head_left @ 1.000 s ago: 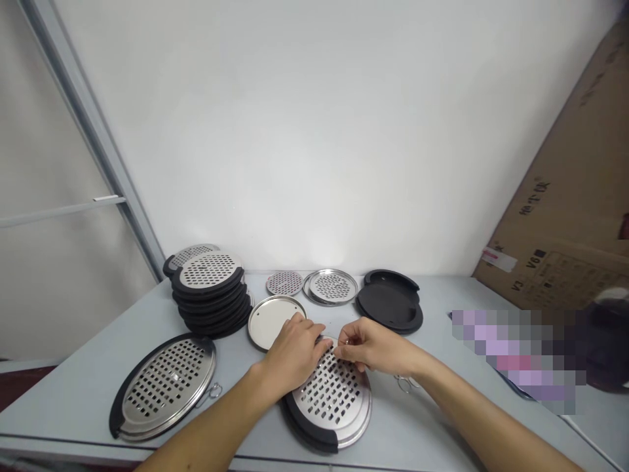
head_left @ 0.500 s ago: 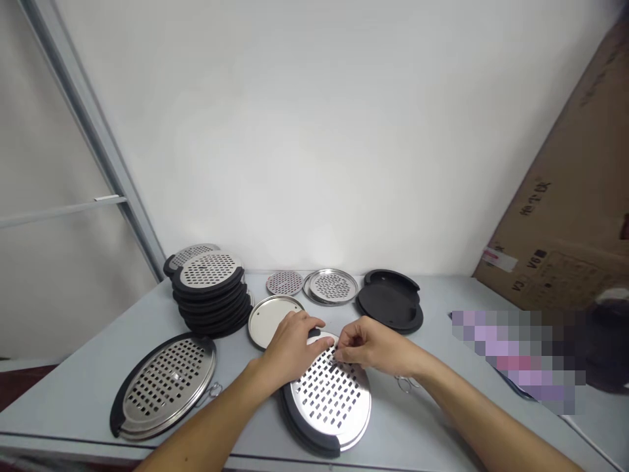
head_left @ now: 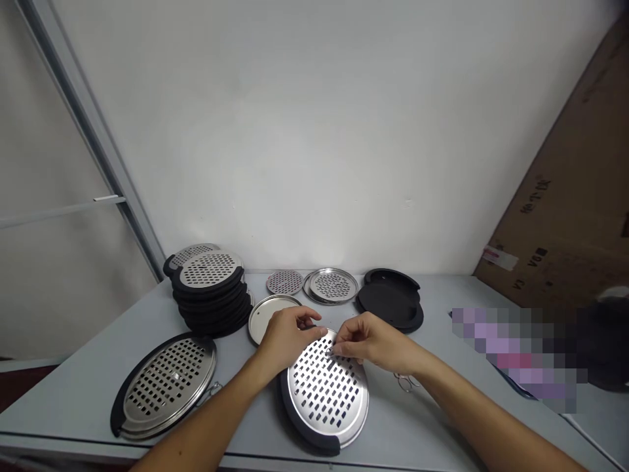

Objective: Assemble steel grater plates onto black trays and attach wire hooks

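Note:
A round metal grater [head_left: 327,396] with a black rim along its left and lower edge lies in front of me, its slotted face up. My left hand [head_left: 287,337] grips it at the upper left edge, thumb on top and fingers curled by the rim. My right hand [head_left: 371,341] pinches a small metal piece [head_left: 330,353] against the slots near the top; the fingertips partly hide it. Just behind my left hand sits a plain round metal lid [head_left: 263,318]. Some thin metal rings [head_left: 405,382] lie under my right forearm.
Left of me lies another grater [head_left: 164,377], with metal rings [head_left: 212,391] beside it. Behind it stands a stack of black-rimmed graters [head_left: 211,305]. Loose metal grater discs [head_left: 331,286] and black holders [head_left: 390,301] line the wall. A cardboard box [head_left: 555,216] stands right.
The grater has shifted slightly left and tilted a little, with both hands moving along. My right fingertips stay pinched near the same slots.

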`<action>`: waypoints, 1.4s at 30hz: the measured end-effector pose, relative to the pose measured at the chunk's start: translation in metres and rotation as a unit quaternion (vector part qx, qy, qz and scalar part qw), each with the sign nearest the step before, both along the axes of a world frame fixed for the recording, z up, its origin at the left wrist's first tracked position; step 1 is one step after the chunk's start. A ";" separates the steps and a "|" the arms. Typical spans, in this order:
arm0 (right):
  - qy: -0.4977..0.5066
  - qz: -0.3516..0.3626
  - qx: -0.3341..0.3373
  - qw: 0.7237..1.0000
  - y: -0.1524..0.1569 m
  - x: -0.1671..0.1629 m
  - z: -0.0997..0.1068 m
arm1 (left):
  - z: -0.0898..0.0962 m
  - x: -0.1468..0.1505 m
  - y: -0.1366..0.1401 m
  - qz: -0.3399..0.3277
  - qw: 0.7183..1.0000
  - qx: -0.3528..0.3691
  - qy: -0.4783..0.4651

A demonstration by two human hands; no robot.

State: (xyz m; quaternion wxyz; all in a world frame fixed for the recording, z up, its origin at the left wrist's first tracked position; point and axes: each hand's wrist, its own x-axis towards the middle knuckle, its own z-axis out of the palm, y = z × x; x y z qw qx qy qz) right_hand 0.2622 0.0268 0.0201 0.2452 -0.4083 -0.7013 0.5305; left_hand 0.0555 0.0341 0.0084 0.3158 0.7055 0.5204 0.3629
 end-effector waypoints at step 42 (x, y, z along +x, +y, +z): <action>-0.072 0.144 -0.002 0.987 -0.002 0.010 0.004 | 0.038 0.015 -0.046 -0.316 0.928 0.188 -0.051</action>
